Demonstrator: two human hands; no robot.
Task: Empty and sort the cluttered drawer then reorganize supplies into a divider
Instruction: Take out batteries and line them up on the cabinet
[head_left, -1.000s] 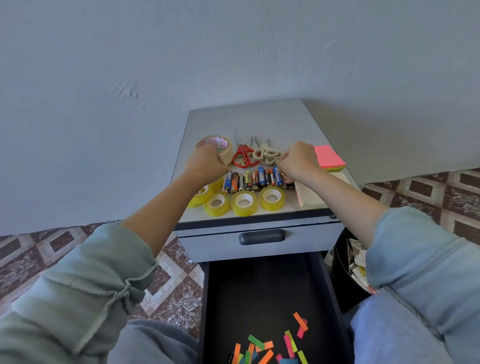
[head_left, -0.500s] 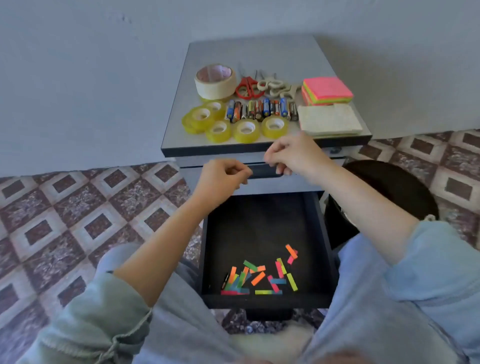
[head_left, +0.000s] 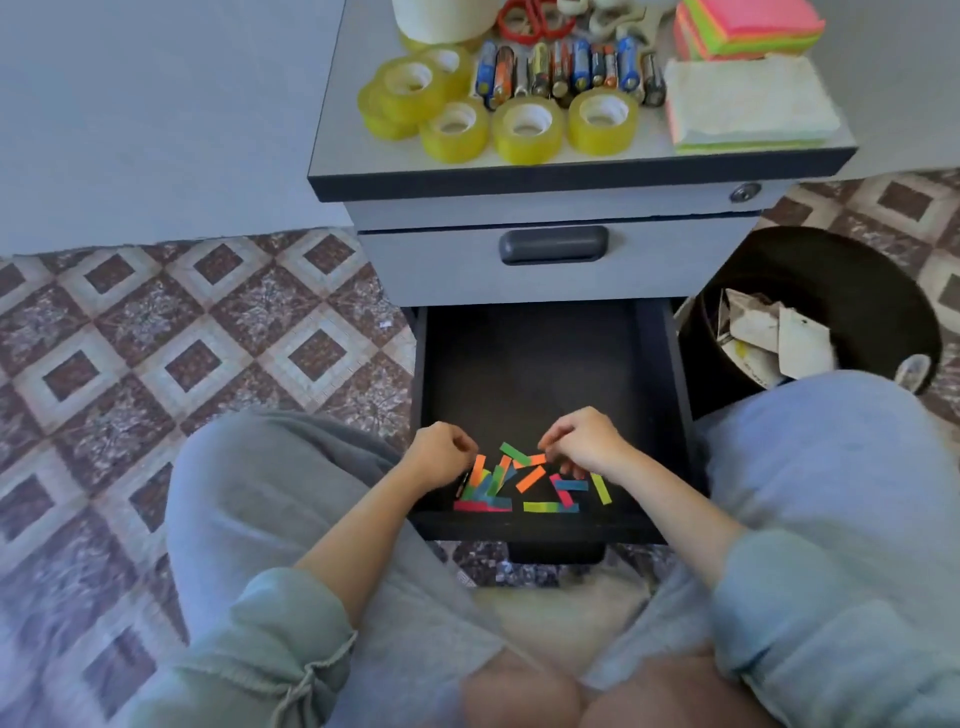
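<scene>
The black drawer (head_left: 535, 527) stands pulled out at the bottom of the grey cabinet (head_left: 571, 174). Several coloured paper strips (head_left: 530, 478) lie scattered at its front. Both my hands are inside the drawer over the strips. My left hand (head_left: 441, 460) has its fingers curled beside an orange strip at the pile's left, with nothing seen in it. My right hand (head_left: 587, 447) pinches the end of an orange strip near the pile's middle. On the cabinet top lie yellow tape rolls (head_left: 527, 127), a row of batteries (head_left: 561, 70), sticky notes (head_left: 748, 26) and a white pad (head_left: 748, 104).
Red scissors (head_left: 535, 21) and a wide masking tape roll (head_left: 441, 21) sit at the back of the cabinet top. The upper drawer with its dark handle (head_left: 553, 244) is closed. A black bin (head_left: 831, 270) with crumpled paper stands right of the drawer. My knees flank the drawer.
Both hands came down from the cabinet top, past the upper drawer's handle, into the open drawer. The view tilted down with them.
</scene>
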